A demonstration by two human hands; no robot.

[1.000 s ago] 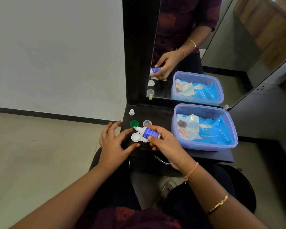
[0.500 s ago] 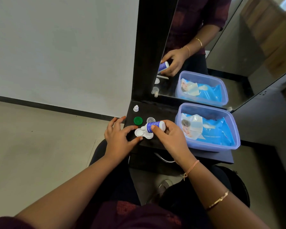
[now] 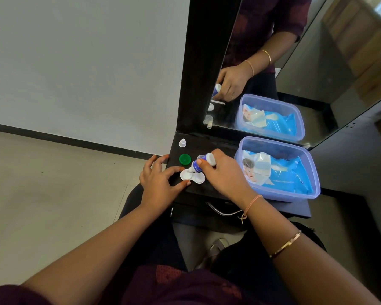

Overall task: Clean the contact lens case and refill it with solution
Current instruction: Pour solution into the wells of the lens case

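Note:
A white contact lens case [image 3: 192, 176] with two open wells lies near the front of the black shelf [image 3: 209, 146]. My right hand [image 3: 223, 173] grips a small blue-and-white solution bottle [image 3: 201, 165], tipped nozzle-down over the case's left well. My left hand [image 3: 160, 180] steadies the case, with thumb and forefinger touching its left edge. A green cap [image 3: 184, 159] and a clear cap [image 3: 199, 157] lie behind the case. The bottle's small white cap [image 3: 182, 143] stands at the back left.
A lilac plastic tub [image 3: 277, 150] holding a blue wipes pack [image 3: 279, 175] fills the shelf's right side. A black-framed mirror [image 3: 273, 62] rises behind the shelf and reflects the hand and tub. Below the shelf are a metal handle [image 3: 220, 211] and the floor.
The bottle has tilted further, so its nozzle now points down into the left well. The left hand has kept its place at the case. The camera view has shifted slightly.

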